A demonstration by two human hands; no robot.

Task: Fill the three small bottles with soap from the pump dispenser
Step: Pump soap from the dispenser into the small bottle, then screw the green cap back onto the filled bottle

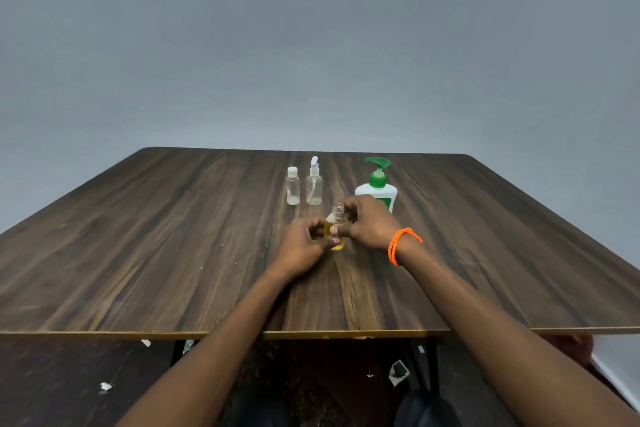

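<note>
Bottle (335, 224): upright between both hands, mid-table, neck open, yellowish liquid inside.
Left hand (304, 246): fingers curled round its lower body.
Right hand (367, 224): thumb and fingers pinch near the neck.
Dispenser (377, 189): just behind the right hand, the nearer one; spout points left.
Other bottles (293, 185) (314, 184): capped, behind-left, apart.

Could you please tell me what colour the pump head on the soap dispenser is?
The pump head is green, on a white soap dispenser; the head view shows it best.

Pump dispenser (378, 188) stands just behind the right hand (369, 222), perhaps touching; table (138, 246) left lies open.
</note>
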